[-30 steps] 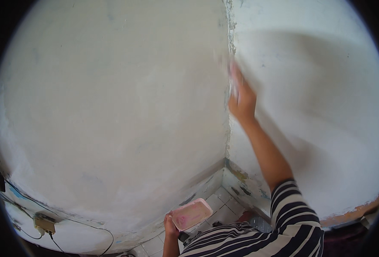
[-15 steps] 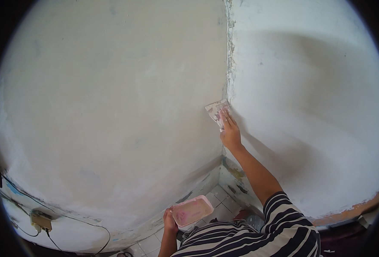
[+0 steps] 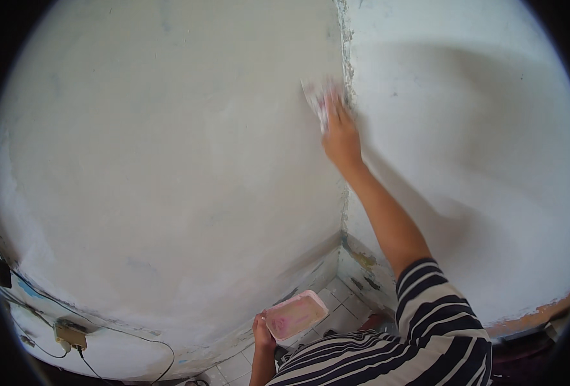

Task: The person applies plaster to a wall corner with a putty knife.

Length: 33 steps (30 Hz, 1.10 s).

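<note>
Upward along the flaking wall corner [image 3: 347, 64], my right hand [image 3: 343, 140] has moved since half a second ago, fingers clamped on a flat, pale, pink-smeared scraper [image 3: 319, 105] at the grey-white wall [image 3: 169, 161]; my left hand [image 3: 263, 331] clasps a shallow, pink rectangular tray [image 3: 289, 303] below.

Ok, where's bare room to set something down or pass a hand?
Set down: tiles seen between the tray and the wall corner. Passing: likely the left wall, between the right hand and the wired beige box. Crowded: around that box, and where left hand, tray and striped shirt bunch together.
</note>
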{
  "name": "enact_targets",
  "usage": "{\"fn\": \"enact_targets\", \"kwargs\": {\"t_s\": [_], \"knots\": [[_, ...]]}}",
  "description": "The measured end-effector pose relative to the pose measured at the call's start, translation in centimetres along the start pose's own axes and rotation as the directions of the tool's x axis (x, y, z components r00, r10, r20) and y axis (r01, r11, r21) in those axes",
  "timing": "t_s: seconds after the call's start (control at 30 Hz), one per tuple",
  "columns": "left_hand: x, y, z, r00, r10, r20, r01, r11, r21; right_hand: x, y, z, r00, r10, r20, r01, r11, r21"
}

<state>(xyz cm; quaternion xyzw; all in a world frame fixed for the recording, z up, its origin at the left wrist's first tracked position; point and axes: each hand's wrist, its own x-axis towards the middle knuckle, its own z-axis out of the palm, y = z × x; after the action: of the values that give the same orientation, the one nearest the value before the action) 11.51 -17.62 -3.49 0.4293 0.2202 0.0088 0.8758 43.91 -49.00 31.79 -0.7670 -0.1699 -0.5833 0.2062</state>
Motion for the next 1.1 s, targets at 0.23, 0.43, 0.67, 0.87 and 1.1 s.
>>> {"fn": "enact_targets", "kwargs": {"t_s": [0.23, 0.43, 0.67, 0.87, 1.1], "knots": [[-0.5, -0.3, -1.0, 1.0, -0.024, 0.008, 0.024, 1.0, 0.013, -17.5, 0.4, -4.0, 0.92, 0.112, 0.375, -0.157, 0.983, 0.091], [-0.9, -0.9, -2.3, 0.998, 0.017, 0.061, -0.018, 0.999, 0.027, 3.6, -2.1, -6.2, 0.985, -0.08, -0.155, 0.101, 0.986, 0.135], [0.0, -2.9, -4.1, 0.995, -0.001, 0.101, -0.002, 1.0, 0.026, -8.4, 0.0, 0.4, 0.997, -0.028, 0.074, 0.021, 0.995, 0.097], [-1.1, -1.5, -3.1, 0.999, 0.002, 0.042, -0.006, 0.997, 0.077, -24.8, 0.1, -2.8, 0.905, 0.078, 0.419, -0.167, 0.97, 0.18], [-2.8, 0.2, -0.1, 0.999, 0.047, 0.007, -0.047, 0.999, -0.018, -1.0, -3.6, -4.7, 0.989, -0.039, -0.146, 0.071, 0.972, 0.223]]}}
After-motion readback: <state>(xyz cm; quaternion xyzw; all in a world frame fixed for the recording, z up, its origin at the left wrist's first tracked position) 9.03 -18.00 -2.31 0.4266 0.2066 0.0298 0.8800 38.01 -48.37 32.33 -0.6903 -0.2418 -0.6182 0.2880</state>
